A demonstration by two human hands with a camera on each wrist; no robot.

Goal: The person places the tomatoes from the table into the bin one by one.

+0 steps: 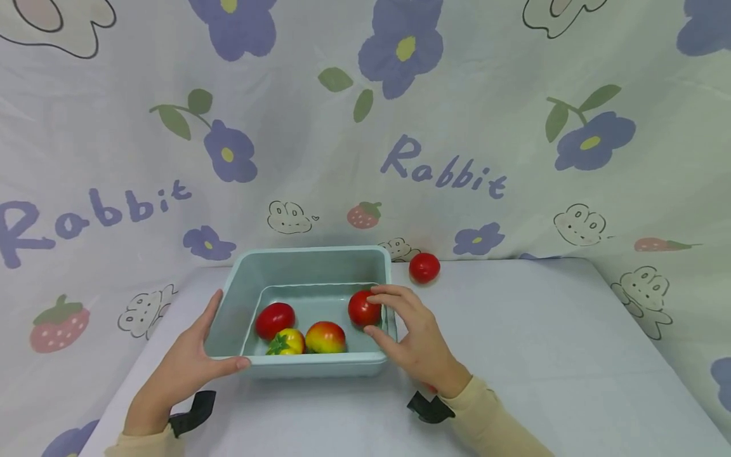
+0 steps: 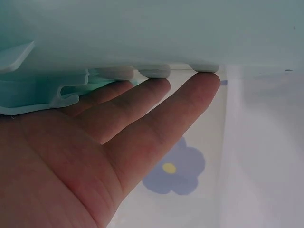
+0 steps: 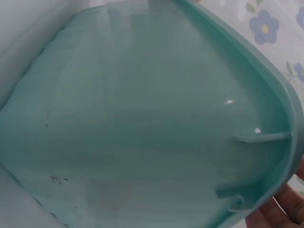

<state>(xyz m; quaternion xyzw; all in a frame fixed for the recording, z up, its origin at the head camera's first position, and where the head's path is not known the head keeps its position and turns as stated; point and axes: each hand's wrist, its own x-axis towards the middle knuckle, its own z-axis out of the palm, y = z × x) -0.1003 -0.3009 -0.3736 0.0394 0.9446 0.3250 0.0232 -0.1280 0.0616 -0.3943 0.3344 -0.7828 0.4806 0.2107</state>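
Observation:
A pale blue-green plastic bin (image 1: 308,268) stands on the white-covered table. My left hand (image 1: 185,362) is at its near left corner, thumb along the front rim. In the left wrist view its straight fingers (image 2: 156,121) touch the outer wall. Over the right rim reaches my right hand (image 1: 419,339), with thumb and fingertips around a red tomato (image 1: 362,310) inside the bin. Also in the bin lie a red oval fruit (image 1: 275,320), a yellow fruit with a green top (image 1: 289,340) and a red-yellow fruit (image 1: 325,337). The right wrist view mostly shows the bin's outer wall (image 3: 142,104).
Behind the bin's right side, a second red tomato (image 1: 424,268) lies near the table's back edge. A small red patch shows beside the right wrist, mostly hidden. A printed cloth (image 1: 308,158) hangs behind the table (image 1: 542,330). Black straps (image 1: 197,412) show at both wrists.

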